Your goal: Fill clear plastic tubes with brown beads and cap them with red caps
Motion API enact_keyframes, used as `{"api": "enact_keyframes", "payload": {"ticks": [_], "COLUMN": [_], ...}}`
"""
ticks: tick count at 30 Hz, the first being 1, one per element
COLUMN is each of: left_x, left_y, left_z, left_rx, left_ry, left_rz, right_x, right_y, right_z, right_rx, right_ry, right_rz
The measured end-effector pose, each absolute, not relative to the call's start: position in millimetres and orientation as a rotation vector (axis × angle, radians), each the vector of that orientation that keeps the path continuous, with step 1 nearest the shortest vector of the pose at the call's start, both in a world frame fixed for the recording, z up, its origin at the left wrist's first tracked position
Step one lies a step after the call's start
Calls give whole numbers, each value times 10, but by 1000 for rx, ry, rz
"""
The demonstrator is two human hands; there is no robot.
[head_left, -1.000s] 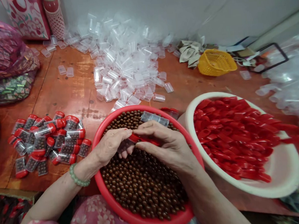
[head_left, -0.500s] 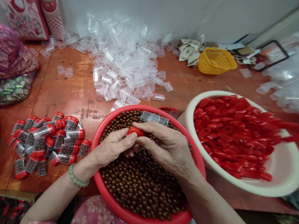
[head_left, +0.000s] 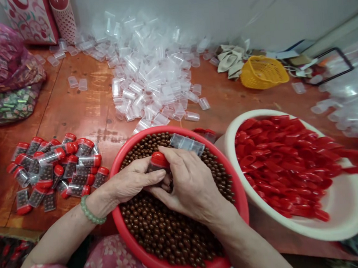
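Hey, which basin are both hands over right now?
The red basin, the one holding brown balls; the white basin, to its right, holds red pieces.

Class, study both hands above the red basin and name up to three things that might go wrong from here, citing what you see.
1. The red-capped container, pinched in the left grip with the right grip curved beside it, might slip onto the brown balls below.
2. Red pieces jut over the rim of the white basin; a knock might spill some.
3. The clear piece lies close behind the right grip and might get nudged.
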State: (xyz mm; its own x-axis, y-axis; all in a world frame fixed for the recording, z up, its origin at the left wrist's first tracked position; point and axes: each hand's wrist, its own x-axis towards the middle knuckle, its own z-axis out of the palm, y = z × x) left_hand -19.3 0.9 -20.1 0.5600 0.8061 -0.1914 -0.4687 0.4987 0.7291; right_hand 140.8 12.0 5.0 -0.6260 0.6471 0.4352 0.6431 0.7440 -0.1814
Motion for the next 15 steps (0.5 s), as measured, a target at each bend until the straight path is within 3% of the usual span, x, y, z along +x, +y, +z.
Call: {"api": "enact_keyframes", "payload": {"ticks": [5, 15], "left_x": [-196, -176], "left_y": [18, 44], "left_z": [-173, -168], "left_rx": [640, 503], "left_ry": [535, 652], "left_rz": [822, 779], "right_x": [1376, 1351], "right_y": [173, 201], "right_z": [-16, -61], "right_rx": [-832, -780], "right_ry": [-2394, -2387], "right_rz": [-189, -214]}}
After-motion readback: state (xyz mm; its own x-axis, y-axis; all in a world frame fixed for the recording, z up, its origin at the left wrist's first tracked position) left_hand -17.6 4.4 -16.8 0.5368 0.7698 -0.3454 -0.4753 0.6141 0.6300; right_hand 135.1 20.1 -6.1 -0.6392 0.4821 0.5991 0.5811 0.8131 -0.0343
